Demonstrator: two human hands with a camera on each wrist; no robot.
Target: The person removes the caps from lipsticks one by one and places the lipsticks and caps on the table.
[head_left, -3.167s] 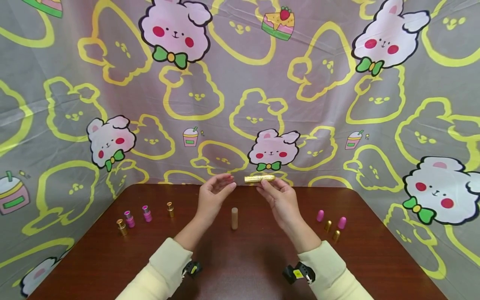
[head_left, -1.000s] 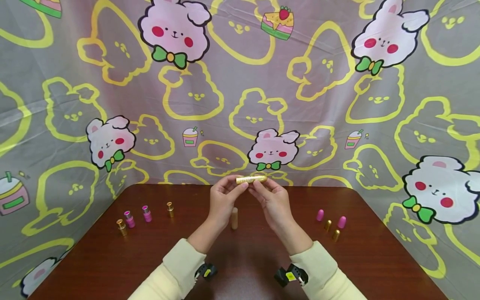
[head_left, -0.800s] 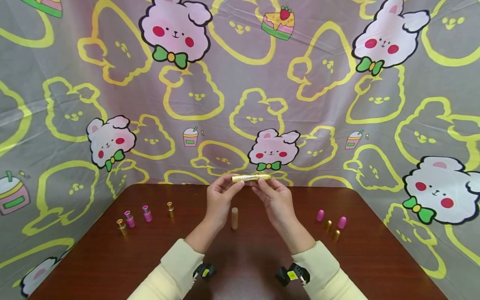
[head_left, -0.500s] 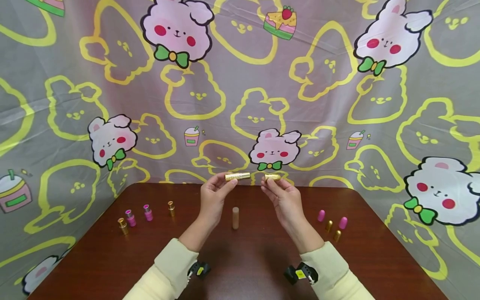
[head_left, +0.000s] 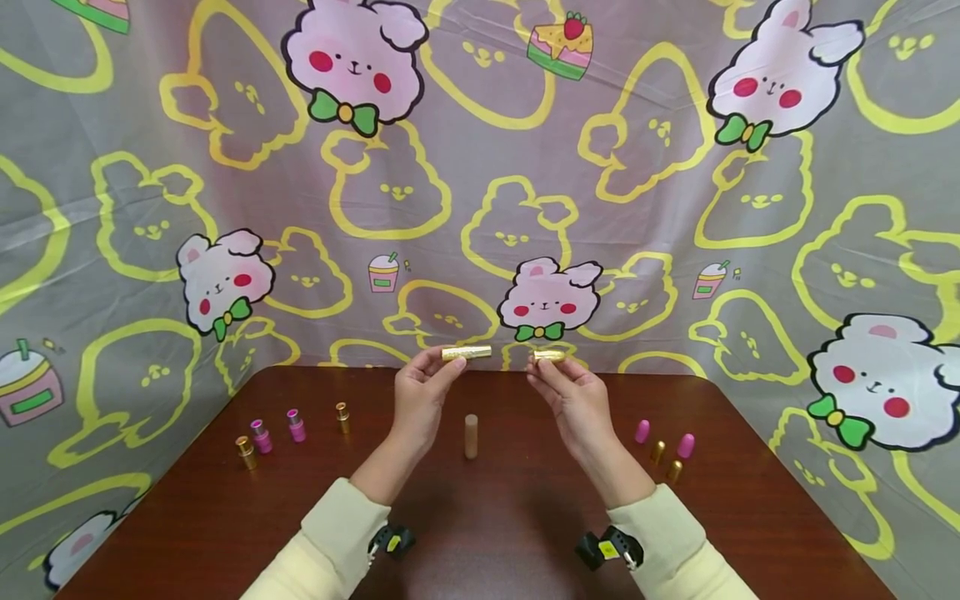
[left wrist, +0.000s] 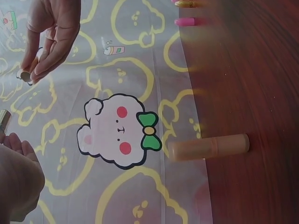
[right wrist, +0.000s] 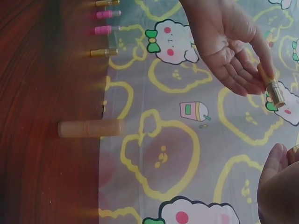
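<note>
In the head view my left hand (head_left: 417, 400) pinches a gold lipstick tube (head_left: 467, 352) between thumb and fingers, its uncapped end pointing right. Facing it, my right hand (head_left: 576, 400) pinches the gold cap (head_left: 549, 355). A gap separates tube from cap; both are held level above the table's far edge. The right wrist view shows the gold lipstick tube (right wrist: 273, 88) sticking out past the left fingertips. From the left wrist, the cap's round end (left wrist: 25, 75) shows between the right fingers. Below and between the hands, a beige capped tube (head_left: 471, 437) stands upright.
On the left of the brown table (head_left: 480, 517) stand uncapped gold lipsticks (head_left: 246, 452) and pink lipsticks (head_left: 296, 426). Pink caps (head_left: 686, 446) and gold caps (head_left: 676, 472) stand on the right. A patterned cloth (head_left: 480, 167) hangs round the table's back and sides.
First the right hand alone held the whole gold lipstick. The left hand then gripped its other end, and the cap came off. Both hands have since moved apart.
</note>
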